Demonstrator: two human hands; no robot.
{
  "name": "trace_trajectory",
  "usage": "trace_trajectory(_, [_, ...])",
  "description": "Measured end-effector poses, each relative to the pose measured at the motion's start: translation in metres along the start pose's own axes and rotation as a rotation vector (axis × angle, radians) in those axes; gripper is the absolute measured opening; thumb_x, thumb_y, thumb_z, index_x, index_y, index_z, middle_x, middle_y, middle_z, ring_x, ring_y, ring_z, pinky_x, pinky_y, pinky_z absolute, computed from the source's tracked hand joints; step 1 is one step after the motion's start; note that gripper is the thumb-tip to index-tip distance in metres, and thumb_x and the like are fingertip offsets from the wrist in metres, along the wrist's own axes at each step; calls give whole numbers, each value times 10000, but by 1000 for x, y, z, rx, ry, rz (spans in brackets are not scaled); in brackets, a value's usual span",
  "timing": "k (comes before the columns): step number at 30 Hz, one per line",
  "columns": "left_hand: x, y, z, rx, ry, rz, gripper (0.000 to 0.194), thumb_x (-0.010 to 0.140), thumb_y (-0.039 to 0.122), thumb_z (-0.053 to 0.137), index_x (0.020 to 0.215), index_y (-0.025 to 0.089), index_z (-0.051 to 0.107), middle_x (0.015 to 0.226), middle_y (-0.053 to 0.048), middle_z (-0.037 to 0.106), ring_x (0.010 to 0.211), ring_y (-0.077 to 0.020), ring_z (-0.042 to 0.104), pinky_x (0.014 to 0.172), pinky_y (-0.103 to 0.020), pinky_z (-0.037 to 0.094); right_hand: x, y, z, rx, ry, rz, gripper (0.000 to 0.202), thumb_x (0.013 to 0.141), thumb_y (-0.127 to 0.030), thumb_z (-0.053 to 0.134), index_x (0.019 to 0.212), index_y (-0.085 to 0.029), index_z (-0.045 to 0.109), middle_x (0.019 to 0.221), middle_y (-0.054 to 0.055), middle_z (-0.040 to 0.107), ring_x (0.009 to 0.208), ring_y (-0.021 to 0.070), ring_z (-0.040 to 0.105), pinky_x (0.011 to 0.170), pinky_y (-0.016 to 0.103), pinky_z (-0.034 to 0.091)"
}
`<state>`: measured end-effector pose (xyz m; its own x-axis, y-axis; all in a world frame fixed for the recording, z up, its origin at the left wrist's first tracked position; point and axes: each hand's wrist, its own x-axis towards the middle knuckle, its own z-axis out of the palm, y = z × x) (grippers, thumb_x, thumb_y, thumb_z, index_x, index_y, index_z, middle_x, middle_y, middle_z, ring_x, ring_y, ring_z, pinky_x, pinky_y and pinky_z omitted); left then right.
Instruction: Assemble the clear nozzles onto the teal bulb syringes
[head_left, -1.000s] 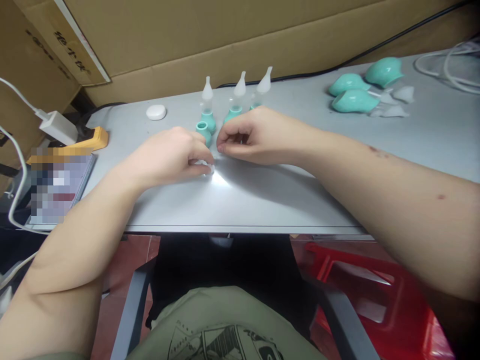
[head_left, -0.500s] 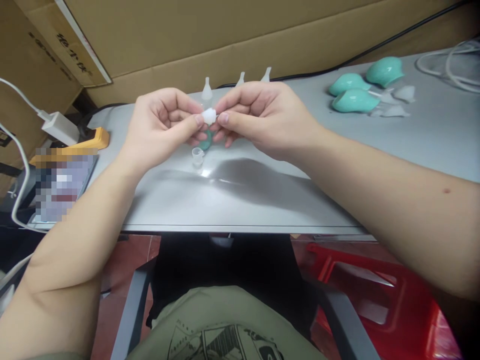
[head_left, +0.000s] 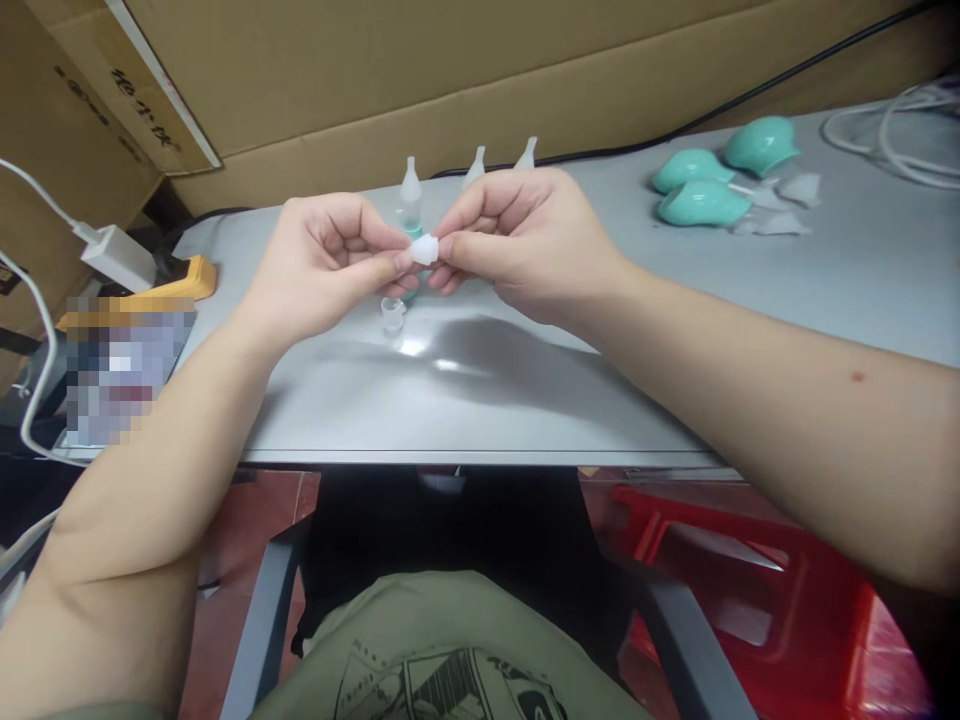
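Observation:
Between the fingertips of both hands is a small white soft-looking nozzle piece (head_left: pixel 425 250), held above the table. My left hand (head_left: pixel 330 260) pinches its left end with thumb and fingers. Its right end is pinched by my right hand (head_left: pixel 517 245). Just behind the hands stands a bottle with a translucent pointed tip (head_left: pixel 410 188) and a teal lower part, partly hidden by my fingers. A small clear cup-like cap (head_left: pixel 392 315) sits on the table below my left fingertips. Two more pointed white tips (head_left: pixel 478 165) rise behind my right hand, their lower parts hidden.
Several teal bulb-shaped shells (head_left: pixel 703 201) lie at the back right with translucent pointed pieces (head_left: pixel 780 222) beside them. A coiled white cable (head_left: pixel 892 145) is further right. At left are a white charger (head_left: pixel 120 255) in a yellow power strip (head_left: pixel 199 278). A red plastic stool (head_left: pixel 660 510) stands below the table.
Both hands have shifted slightly down, and the white piece has moved a little right and down, turning to lie more sideways. The view has shifted slightly.

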<state>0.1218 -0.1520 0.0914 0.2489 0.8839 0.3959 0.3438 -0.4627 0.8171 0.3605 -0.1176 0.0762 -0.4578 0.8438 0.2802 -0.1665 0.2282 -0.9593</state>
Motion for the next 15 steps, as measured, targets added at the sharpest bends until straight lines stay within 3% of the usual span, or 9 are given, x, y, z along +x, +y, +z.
trace_trajectory(4, [1,2,-1,-28,25,-39,289,1028,334,1007,882,238,777,959,-22,912,914,-243,950,902,-411,865,1,3,4,60,3,37,258,909,-181,956,875,-246,709,944,29,846,920,222,861,896,371,730])
trace_trajectory(7, [2,1,-1,-59,1,-55,327,1011,376,1043,877,238,779,987,-33,924,945,-255,957,921,-431,871,1,6,4,109,-4,13,323,866,-186,971,845,-257,657,903,21,825,881,217,833,872,377,721])
trace_trajectory(12, [2,-1,-1,-90,-19,-53,392,990,436,1074,859,239,762,973,-22,917,942,-257,962,900,-426,871,1,7,-1,134,-76,51,475,875,-399,1119,892,-266,663,961,23,839,985,249,854,926,400,723])
trace_trajectory(15, [2,-4,-1,-73,-2,-50,352,1006,409,1053,881,239,772,993,-27,922,968,-259,967,903,-410,868,1,9,-6,174,-116,54,498,850,-408,1164,937,-265,694,1013,18,861,1018,239,862,919,382,719])
